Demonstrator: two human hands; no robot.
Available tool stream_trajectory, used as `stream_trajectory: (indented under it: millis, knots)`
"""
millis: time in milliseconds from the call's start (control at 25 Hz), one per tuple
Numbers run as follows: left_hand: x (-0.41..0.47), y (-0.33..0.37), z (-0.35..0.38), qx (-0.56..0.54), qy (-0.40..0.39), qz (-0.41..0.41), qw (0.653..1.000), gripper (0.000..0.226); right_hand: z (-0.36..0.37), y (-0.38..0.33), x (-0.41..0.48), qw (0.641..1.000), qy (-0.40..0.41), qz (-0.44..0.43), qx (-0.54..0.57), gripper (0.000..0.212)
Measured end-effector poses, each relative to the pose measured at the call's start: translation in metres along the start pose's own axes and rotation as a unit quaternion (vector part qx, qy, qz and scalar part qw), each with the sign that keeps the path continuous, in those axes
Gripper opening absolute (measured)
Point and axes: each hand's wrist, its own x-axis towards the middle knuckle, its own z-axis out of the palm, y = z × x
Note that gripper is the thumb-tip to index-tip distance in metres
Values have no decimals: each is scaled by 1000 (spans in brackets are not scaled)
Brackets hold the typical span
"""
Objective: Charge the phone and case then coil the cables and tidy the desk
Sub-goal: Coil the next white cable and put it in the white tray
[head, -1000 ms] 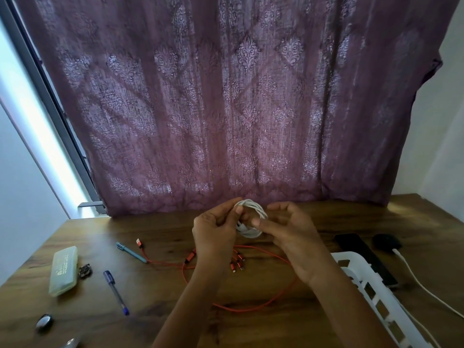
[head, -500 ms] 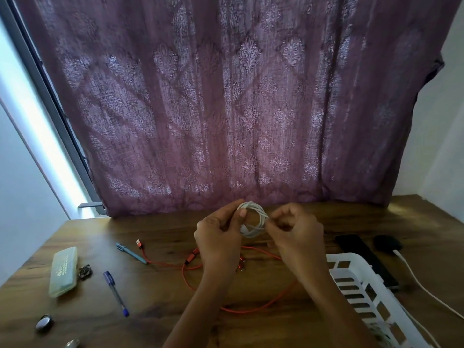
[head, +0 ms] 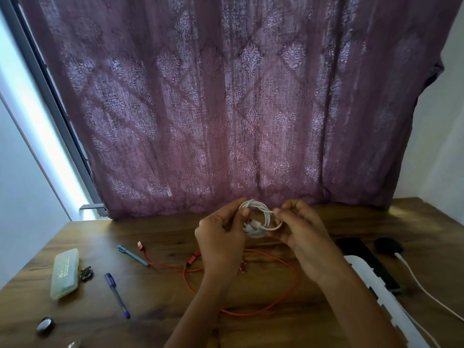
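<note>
At about nine o'clock on the wooden desk (head: 251,330) lies a pale green case (head: 64,273), with a small dark trinket (head: 86,273) just beside it and a round dark object (head: 45,325) nearer the lower edge at eight o'clock. Next come two pens: a purple pen (head: 117,295) lying lengthwise and a blue pen (head: 133,255) farther back, its tip near the plug end of the orange cable (head: 251,311), which sprawls in a loose loop on the desk at six o'clock beneath both forearms. Above that loop, raised off the desk, the left hand (head: 221,244) curls its fingers and thumb closed around the left side of a coiled white cable (head: 261,219). The right hand (head: 303,234) pinches a strand of the same coil at its right side, thumb and forefinger pressed together, the other fingers bent. At three o'clock a dark phone (head: 364,257) lies flat, touching the rim of a white basket (head: 384,297) that runs toward five o'clock. Just beyond the phone sits a black case (head: 388,245) with a second white cable (head: 424,290) plugged into it and trailing off the frame at four o'clock.
</note>
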Motion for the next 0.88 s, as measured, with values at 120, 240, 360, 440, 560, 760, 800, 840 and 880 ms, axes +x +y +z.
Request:
stream_trajectory:
  millis: [120, 240, 360, 440, 560, 760, 800, 840, 880]
  knots:
    - [-3, 2, -2, 40, -4, 48, 998, 20, -3, 1, 2, 1000, -15, 7, 7, 14]
    - [2, -2, -5, -42, 5, -38, 998, 19, -7, 3, 0, 989, -13, -84, -122, 4]
    - [6, -3, -6, -216, -26, -185, 958, 19, -12, 10, -1, 936, 33, -198, -288, 8]
    - [3, 0, -7, -294, -43, -242, 924, 21, -12, 19, 0, 909, 91, -239, -330, 5]
    - [-3, 5, -4, -379, -64, -277, 880, 19, -4, 25, -5, 907, 128, -250, -313, 11]
    - [-10, 4, -2, -383, -85, -264, 881, 17, 4, 31, -8, 956, 35, -144, -253, 25]
    - [-10, 4, -3, -382, -87, -259, 883, 17, 2, 33, -7, 958, 34, -131, -252, 34]
    - [-11, 4, -3, -378, -89, -253, 886, 17, 1, 33, -7, 963, 39, -120, -237, 35]
    - [-12, 4, -3, -371, -91, -246, 891, 16, 1, 31, -7, 970, 41, -110, -211, 28]
